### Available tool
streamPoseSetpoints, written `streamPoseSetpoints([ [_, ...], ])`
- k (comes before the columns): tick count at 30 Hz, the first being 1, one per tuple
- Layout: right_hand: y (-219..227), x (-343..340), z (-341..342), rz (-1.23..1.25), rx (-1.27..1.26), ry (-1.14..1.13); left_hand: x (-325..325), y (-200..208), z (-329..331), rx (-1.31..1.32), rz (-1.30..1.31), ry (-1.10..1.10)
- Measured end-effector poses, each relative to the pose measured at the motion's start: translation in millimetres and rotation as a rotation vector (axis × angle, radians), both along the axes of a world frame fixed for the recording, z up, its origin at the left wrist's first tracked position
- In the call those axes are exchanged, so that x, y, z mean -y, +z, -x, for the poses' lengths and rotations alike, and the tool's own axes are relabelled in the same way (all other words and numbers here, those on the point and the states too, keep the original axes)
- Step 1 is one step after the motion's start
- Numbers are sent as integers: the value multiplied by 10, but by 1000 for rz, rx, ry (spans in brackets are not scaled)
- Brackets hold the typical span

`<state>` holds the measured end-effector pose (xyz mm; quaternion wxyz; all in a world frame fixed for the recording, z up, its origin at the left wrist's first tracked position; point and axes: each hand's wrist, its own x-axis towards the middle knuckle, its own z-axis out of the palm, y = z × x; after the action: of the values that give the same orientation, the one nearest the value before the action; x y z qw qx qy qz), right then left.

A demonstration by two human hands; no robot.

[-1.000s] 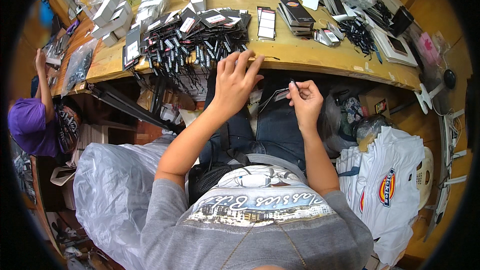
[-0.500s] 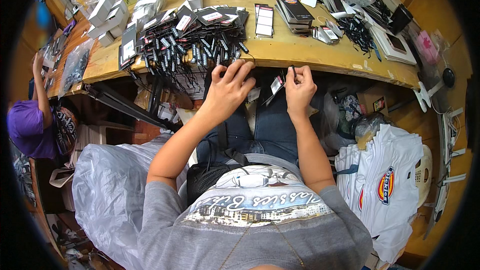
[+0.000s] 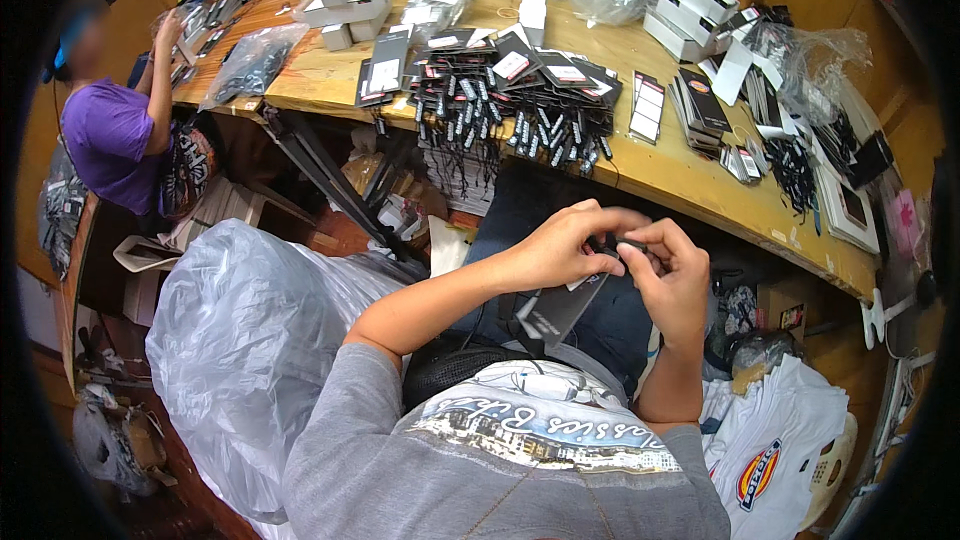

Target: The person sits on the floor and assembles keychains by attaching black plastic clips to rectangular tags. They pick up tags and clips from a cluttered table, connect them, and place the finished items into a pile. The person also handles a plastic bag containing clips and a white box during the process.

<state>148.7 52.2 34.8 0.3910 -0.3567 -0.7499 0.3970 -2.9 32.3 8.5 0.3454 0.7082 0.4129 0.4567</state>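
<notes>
Black rectangular card tag point(image 3: 562, 310) hangs tilted over lap, in front of yellow wooden bench point(image 3: 650, 165). Could slip if top-end pinch loosens; thin black cord point(image 3: 628, 243) could knot if fingers cross. On bench, heap of black card tags point(image 3: 562, 70), cords dangling past front edge: forearm could snag them, dragging tags down. Left hand point(image 3: 568, 248): thumb and fingers closed on tag's upper end. Right hand point(image 3: 675, 275): thumb and forefinger together, seemingly pinching cord.

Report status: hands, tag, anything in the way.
Left hand, right hand together at upper end of black tag; grip partly hidden. Tag tilted over jeans. Nothing visibly blocking.
</notes>
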Motion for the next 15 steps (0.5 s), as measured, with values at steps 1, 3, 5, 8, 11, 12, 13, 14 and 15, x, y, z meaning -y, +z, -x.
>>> streamPoseSetpoints([
  [1,49,46,16,8,-61,-4,-8,-40,45,-92,-83,-8],
  [3,91,71,-18,-10,-97,3,15,-57,134,-174,-218,-39],
  [5,154,124,-34,-29,-104,43,101,31,209,-157,-321,-80],
  [8,217,222,-64,-106,-74,131,328,207,385,-288,-417,77],
  [11,356,261,-91,-271,-35,239,599,563,738,-374,-435,336],
  [12,406,205,-148,-418,-73,245,670,700,892,-379,-440,422],
  [13,599,269,-214,-621,-10,80,707,732,1013,-218,-494,635],
  [14,669,291,-222,-869,-177,-234,738,746,1113,-53,-464,910],
  [15,786,361,-370,-1006,-302,-177,711,758,1336,122,-575,958],
])
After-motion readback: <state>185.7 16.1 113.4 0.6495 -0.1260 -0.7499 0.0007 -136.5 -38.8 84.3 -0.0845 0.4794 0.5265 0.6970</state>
